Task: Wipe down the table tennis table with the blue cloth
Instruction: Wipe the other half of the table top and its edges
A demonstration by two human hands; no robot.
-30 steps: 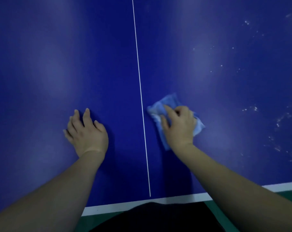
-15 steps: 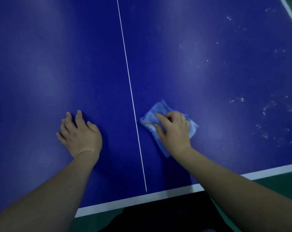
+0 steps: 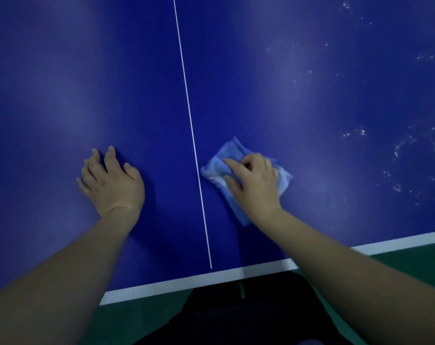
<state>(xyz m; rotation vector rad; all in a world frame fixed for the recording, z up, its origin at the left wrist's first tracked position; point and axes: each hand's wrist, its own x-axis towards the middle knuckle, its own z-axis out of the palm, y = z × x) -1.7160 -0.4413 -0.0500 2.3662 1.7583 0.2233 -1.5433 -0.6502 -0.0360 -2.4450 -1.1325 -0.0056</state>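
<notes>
My right hand (image 3: 252,185) presses and grips one crumpled blue cloth (image 3: 232,151) beneath it on the dark blue table tennis surface (image 3: 311,95). My left hand (image 3: 111,181) rests flat, fingers spread, across one thin white centre line (image 3: 190,120).

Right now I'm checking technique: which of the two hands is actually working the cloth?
The right hand, right of the white centre line, presses the blue cloth. The left hand only rests flat on bare table.
</notes>
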